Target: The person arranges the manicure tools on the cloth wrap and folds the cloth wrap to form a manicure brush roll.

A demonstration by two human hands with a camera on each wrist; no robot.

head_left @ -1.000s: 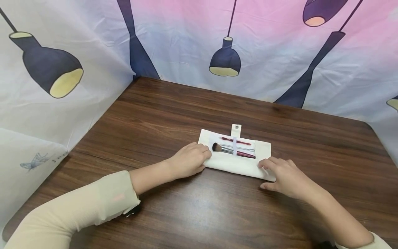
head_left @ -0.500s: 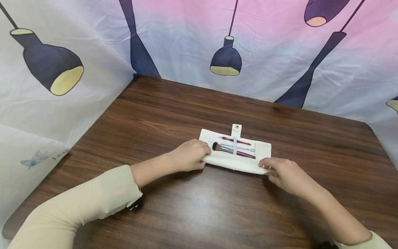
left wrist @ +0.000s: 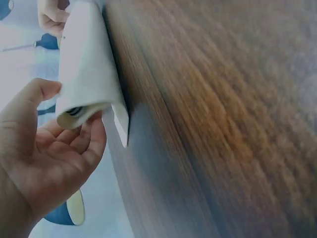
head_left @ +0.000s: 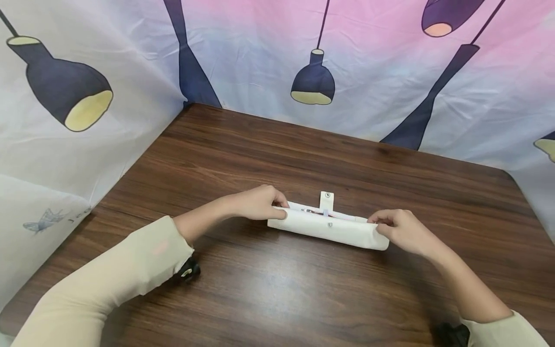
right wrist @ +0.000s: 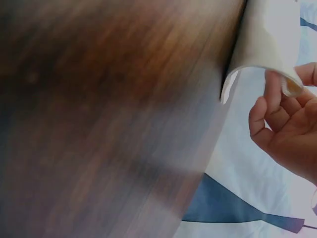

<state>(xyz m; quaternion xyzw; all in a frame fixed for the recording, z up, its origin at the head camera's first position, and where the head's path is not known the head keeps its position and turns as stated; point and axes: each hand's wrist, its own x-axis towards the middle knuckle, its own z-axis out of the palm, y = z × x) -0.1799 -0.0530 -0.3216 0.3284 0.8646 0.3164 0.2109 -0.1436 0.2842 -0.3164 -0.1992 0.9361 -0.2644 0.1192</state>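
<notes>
A white fabric brush roll (head_left: 325, 231) lies half rolled on the table, its near side folded up and over. My left hand (head_left: 258, 202) pinches its left end, thumb on the near face and fingers behind. At the other end my right hand (head_left: 404, 231) grips the rolled edge the same way. A snap tab (head_left: 327, 200) sticks out beyond the far edge, and a metal snap (head_left: 330, 224) shows on the near face. The makeup brushes inside are mostly covered. In the left wrist view, the curled end of the roll (left wrist: 89, 64) shows above the fingers.
The dark wooden table (head_left: 277, 294) stretches around the roll on all sides. Printed cloth (head_left: 251, 62) with lamp drawings hangs along its back and left edges. A small black device (head_left: 189, 270) sits at the left cuff, another (head_left: 453, 333) at the right.
Both hands have lifted the near edge of the brush roll and turned it away from me over the brushes, which are now mostly hidden. The snap has come into view.
</notes>
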